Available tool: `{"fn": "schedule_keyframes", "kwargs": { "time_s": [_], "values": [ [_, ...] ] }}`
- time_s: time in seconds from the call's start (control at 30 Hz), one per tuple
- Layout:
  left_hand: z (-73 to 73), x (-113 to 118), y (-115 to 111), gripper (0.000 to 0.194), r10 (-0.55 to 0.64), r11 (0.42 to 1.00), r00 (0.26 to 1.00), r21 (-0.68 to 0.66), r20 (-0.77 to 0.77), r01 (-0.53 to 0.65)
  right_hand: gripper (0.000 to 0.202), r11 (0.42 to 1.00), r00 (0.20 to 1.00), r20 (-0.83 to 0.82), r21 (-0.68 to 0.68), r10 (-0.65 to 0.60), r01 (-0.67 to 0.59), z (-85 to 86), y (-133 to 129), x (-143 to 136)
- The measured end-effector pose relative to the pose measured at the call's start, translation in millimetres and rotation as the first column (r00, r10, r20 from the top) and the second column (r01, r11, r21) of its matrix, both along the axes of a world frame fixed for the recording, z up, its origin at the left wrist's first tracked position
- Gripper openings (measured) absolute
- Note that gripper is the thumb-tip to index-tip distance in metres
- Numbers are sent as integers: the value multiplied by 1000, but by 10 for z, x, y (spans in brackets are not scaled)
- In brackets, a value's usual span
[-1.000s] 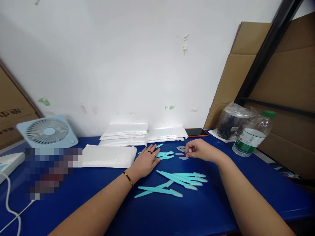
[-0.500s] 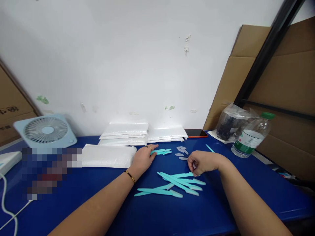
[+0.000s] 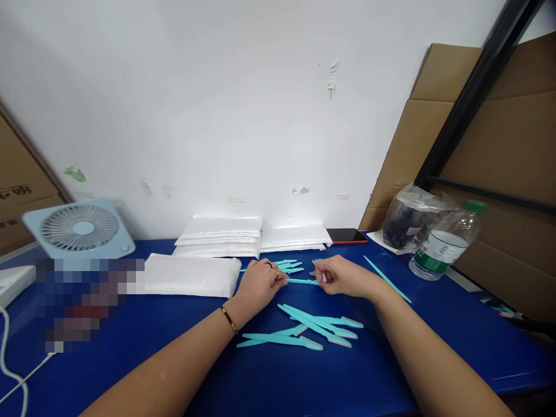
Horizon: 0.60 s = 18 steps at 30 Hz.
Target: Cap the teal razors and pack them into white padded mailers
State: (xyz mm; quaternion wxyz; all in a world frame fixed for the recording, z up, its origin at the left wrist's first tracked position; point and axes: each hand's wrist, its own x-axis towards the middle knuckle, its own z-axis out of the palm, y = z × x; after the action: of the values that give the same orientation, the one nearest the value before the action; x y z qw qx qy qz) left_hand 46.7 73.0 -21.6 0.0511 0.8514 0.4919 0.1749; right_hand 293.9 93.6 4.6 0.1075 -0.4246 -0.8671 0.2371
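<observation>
My left hand (image 3: 263, 281) pinches the handle end of a turquoise razor-like stick (image 3: 302, 281). Closed around the stick's other end is my right hand (image 3: 332, 274), its fingertips partly hiding that end. Just behind my left hand lies a small bunch of turquoise sticks (image 3: 290, 264). Nearer the front, several capped turquoise sticks (image 3: 310, 324) lie crossed over one another. Small clear caps (image 3: 316, 263) show partly behind my right hand. One more turquoise stick (image 3: 387, 280) lies alone to the right, beyond my right wrist.
Stacked white packets (image 3: 219, 234) and more packets (image 3: 295, 236) stand by the wall, beside a phone (image 3: 347, 236). A white package (image 3: 191, 275) and a fan (image 3: 82, 229) are left. A bottle (image 3: 447, 243) and a bagged dark object (image 3: 402, 220) are right, on the blue table (image 3: 347, 382).
My right hand has moved back and left from the front pile with a turquoise stick. My left hand has come forward slightly and now grips its handle.
</observation>
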Motion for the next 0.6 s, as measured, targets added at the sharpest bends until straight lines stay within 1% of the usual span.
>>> {"fn": "schedule_keyframes", "kwargs": {
  "time_s": [0.1,0.17,0.2,0.27,0.33,0.4,0.47,0.6],
  "values": [
    [45,-95,46,19,100,994,995,33,22,-101,11,995,995,19,10,-102,102,7,72,111],
    [100,-108,18,21,98,993,992,59,78,-103,13,989,989,16,11,-145,145,39,93,178],
    [129,-92,-16,20,64,996,992,59,107,-71,13,988,988,7,13,-153,153,62,92,205],
    [179,-23,-110,20,-65,998,989,6,134,64,13,989,989,-11,9,-149,149,110,67,241],
    [202,64,-208,21,-207,970,970,-104,128,220,13,992,992,-11,-12,-128,127,154,26,258],
    [191,127,-274,23,-286,930,951,-207,116,305,14,995,996,13,-51,-84,84,188,-14,266],
    [154,149,-293,23,-294,908,948,-273,123,317,18,994,998,51,-108,-27,33,215,-46,272],
    [88,115,-253,24,-242,884,952,-362,187,295,26,979,994,80,-195,74,-58,264,-88,264]
  ]
}}
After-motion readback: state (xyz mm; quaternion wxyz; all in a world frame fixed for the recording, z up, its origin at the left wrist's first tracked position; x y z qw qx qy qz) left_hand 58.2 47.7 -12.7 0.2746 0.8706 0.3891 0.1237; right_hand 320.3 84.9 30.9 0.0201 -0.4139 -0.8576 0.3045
